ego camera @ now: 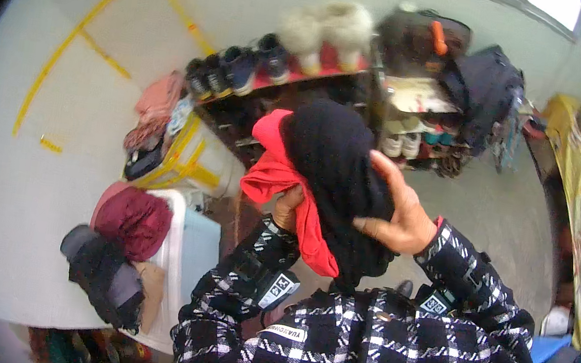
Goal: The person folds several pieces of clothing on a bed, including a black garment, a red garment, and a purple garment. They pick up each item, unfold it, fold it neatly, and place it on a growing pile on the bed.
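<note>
A black cloth garment (331,170) hangs in folds in front of my chest, with a bright red cloth (311,234) along its left side. My left hand (288,208) is closed on the red cloth, its fingers partly hidden by the folds. My right hand (400,211) lies against the right side of the black garment, thumb and fingers spread around its edge; the fingertips press on the fabric. Whether the red and black cloths are one piece cannot be told.
Behind the cloth stands a shoe rack (282,83) with shoes and fluffy boots (326,28) on top. To the left are a yellow-taped bin (214,171), a light blue container (203,247) and a maroon cloth bundle (134,222). A yellow cover (576,210) runs along the right.
</note>
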The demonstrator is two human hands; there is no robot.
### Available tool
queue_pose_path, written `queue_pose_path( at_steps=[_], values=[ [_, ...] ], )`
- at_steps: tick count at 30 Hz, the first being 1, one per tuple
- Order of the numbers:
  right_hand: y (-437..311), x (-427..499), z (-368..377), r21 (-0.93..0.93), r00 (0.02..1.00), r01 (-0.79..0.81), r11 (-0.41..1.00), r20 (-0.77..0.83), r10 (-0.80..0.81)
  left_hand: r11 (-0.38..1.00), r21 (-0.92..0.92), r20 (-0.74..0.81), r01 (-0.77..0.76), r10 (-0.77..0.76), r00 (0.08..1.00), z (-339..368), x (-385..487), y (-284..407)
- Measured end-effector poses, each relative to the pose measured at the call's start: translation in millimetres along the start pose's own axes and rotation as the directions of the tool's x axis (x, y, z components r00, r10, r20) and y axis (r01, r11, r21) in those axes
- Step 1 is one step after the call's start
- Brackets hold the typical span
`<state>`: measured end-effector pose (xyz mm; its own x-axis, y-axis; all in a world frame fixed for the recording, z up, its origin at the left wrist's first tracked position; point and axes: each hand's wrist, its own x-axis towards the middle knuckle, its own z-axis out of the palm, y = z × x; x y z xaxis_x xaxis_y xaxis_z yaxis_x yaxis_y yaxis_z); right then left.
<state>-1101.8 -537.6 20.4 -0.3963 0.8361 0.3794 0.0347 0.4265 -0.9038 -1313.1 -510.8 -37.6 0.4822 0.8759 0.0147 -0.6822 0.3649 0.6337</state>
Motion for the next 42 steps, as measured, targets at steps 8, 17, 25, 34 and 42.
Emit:
queue_pose_path(
  at_steps=[8, 17, 25, 34, 42],
  values=[
    [-19.5, -209.2, -254.7, 0.806, 0.816, -0.093, 0.584, -0.274, 0.508, 0.994, 0.084, -0.09, 0.068, -0.061, 0.994, 157.9, 120.0, -250.5],
    [-121.1, -344.0, -350.0, 0.826, 0.682, 0.117, 0.551, -0.47, 0.56, 0.984, -0.076, -0.011, 0.161, -0.162, 0.987, 346.1, 90.5, -309.6],
    [-33.8, -401.4, -377.9, 0.877, 0.709, 0.213, 0.43, -0.442, 0.55, 0.988, -0.132, -0.023, 0.085, -0.089, 0.996, 294.2, 99.5, -320.4],
    [27.5, -443.3, -391.0, 0.801, 0.406, 0.203, 0.563, -0.592, 0.696, 0.983, -0.167, -0.025, 0.073, -0.079, 0.997, 248.8, 93.3, -331.1],
    [37.0, -471.8, -416.1, 0.721, 0.202, 0.272, 0.637, -0.69, 0.695, 0.978, -0.193, 0.023, 0.081, -0.078, 0.997, 258.6, 100.9, -341.8]
  ],
)
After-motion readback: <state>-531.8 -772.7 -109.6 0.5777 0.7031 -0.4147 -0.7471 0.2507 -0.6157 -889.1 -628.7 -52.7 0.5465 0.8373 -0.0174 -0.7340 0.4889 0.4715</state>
